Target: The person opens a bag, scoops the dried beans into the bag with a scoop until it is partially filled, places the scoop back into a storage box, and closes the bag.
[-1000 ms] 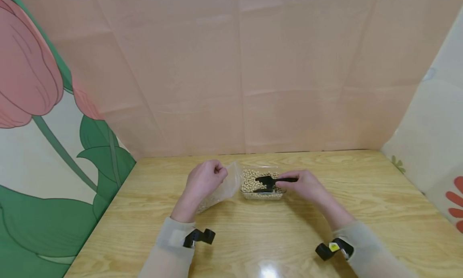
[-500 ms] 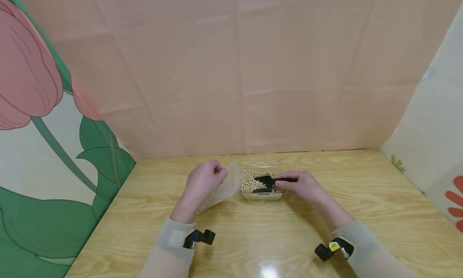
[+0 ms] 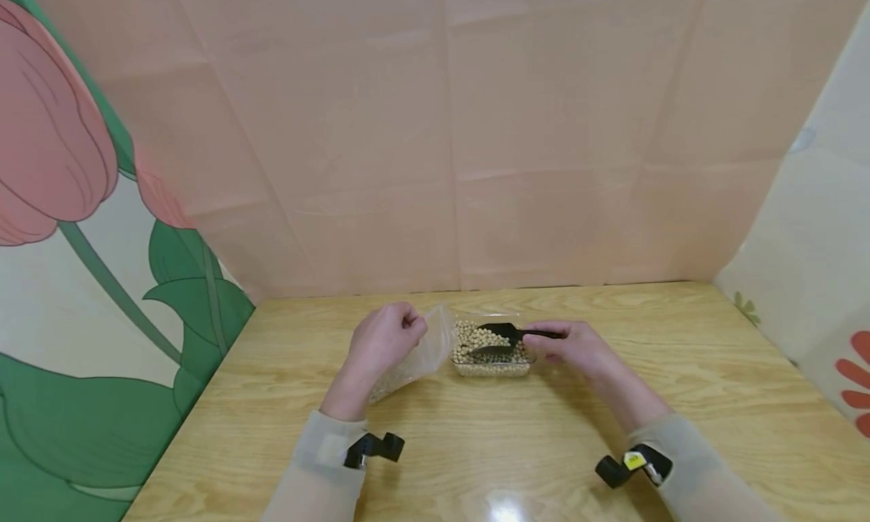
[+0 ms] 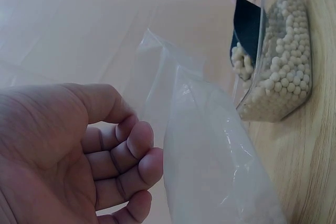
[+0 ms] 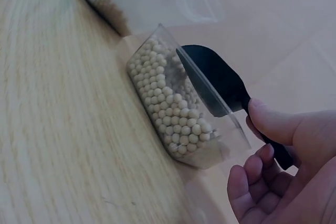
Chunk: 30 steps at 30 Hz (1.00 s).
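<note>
In the head view my right hand (image 3: pixel 569 347) pinches the handle of a black scoop (image 3: pixel 501 330) over a clear plastic box (image 3: pixel 492 369). Pale round beans (image 5: pixel 163 98) fill much of the box. The left wrist view shows beans lying in the scoop's bowl, which sits at the box's rim. Left of the box, my left hand (image 3: pixel 387 337) holds the upper edge of a clear plastic bag (image 4: pixel 210 145), its fingers curled. The bag stands beside the box, and small brownish contents show at its bottom in the right wrist view. The exact pinch on the bag is partly hidden.
Both things stand on a wood-grain table (image 3: pixel 448 461). A pinkish cloth (image 3: pixel 448 144) hangs behind it, with flower-printed sheets (image 3: pixel 88 295) at the sides. A small camera is strapped to each wrist.
The scoop has risen and tilted out of the beans, with its bowl now showing beans inside. My right hand has shifted slightly to the right. My left hand and the bag stay put.
</note>
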Each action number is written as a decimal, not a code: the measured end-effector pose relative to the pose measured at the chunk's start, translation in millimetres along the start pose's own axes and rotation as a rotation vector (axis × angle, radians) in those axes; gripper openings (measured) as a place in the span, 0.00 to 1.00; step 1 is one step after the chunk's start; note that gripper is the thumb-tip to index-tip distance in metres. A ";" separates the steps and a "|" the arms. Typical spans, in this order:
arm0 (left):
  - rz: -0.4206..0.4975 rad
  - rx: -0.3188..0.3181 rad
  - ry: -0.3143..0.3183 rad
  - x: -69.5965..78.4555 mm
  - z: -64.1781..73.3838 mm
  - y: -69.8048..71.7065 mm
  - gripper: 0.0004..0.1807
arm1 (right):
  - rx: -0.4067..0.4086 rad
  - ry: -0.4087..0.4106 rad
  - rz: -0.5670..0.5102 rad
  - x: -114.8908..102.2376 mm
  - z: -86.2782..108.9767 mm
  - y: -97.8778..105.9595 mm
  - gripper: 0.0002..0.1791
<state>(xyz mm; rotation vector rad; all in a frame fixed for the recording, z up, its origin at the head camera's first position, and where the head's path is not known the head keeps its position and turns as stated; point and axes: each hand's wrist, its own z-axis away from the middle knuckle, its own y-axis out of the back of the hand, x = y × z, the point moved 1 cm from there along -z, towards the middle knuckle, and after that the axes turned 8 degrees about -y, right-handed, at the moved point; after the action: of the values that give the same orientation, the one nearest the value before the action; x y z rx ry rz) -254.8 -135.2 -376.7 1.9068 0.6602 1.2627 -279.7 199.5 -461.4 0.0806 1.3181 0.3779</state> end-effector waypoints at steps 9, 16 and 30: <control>0.001 -0.006 -0.003 0.0 -0.4 -1.5 0.13 | 0.008 -0.008 -0.041 -11.2 5.1 3.7 0.29; -0.008 -0.005 -0.006 -0.2 -0.6 -1.4 0.13 | -0.004 0.036 -0.049 -21.4 10.4 4.1 0.29; -0.021 0.000 -0.005 0.3 -0.2 -0.8 0.13 | 0.012 0.051 -0.093 -43.4 23.2 -18.2 0.28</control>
<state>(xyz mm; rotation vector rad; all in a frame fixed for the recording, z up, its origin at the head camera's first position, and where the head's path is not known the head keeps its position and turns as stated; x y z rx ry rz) -254.9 -134.4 -377.1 1.8973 0.6766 1.2444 -262.1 172.4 -420.0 0.0193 1.3696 0.2950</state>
